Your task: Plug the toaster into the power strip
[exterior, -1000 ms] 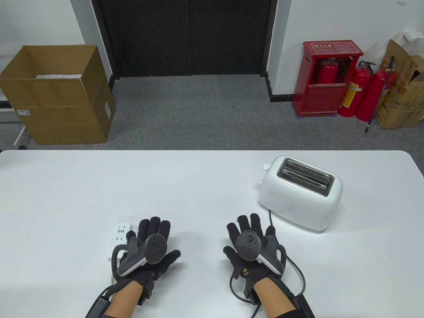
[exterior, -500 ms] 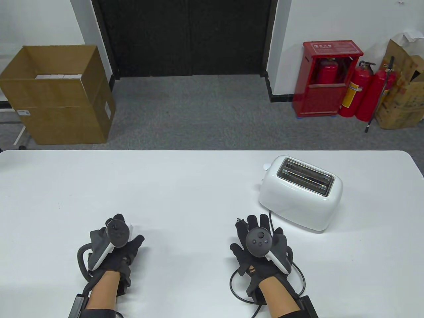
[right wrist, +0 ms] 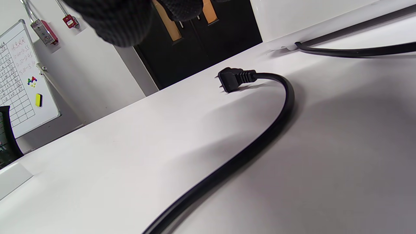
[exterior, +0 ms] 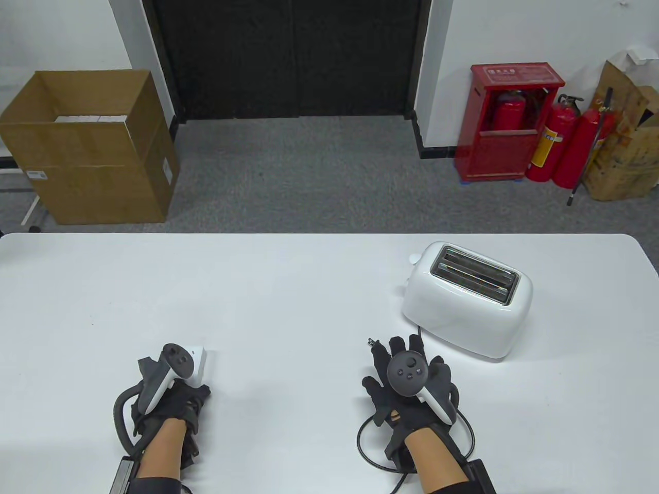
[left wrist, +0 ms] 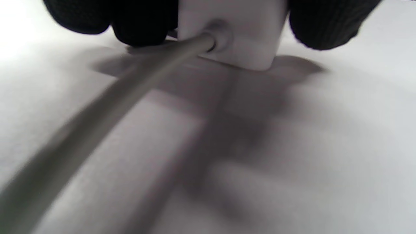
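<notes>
Item 1 — left hand (exterior: 172, 396): I see it at the near left of the counter (exterior: 288, 288), fingers wrapped over the power strip (exterior: 198, 360). The left wrist view shows black fingertips (left wrist: 139, 22) on either side of the strip's white end, gripping it, with its grey cable (left wrist: 107, 107) leaving the end face toward the camera. A second ago this hand lay flat with fingers spread beside the strip, which was plainly visible; now the hand covers most of it and only a white corner shows beyond the tracker.

Item 2 — right hand (exterior: 406, 381): near centre-right of the counter, palm down, fingers loosely spread, gripping nothing that I can see. It has shifted slightly right and toward the toaster since the earlier frames.

Item 3 — toaster (exterior: 467, 299): white, two-slot, standing on the right half of the counter, unmoved. Its black cord (exterior: 466, 427) runs from the near side, loops behind the right wrist and back forward.

Item 4 — plug (right wrist: 229, 81): black, lying free on the counter just ahead of the right fingertips, prongs pointing away from the cord — not in the strip. In the table view its tip shows at the fingers' far left edge (exterior: 371, 341).
</notes>
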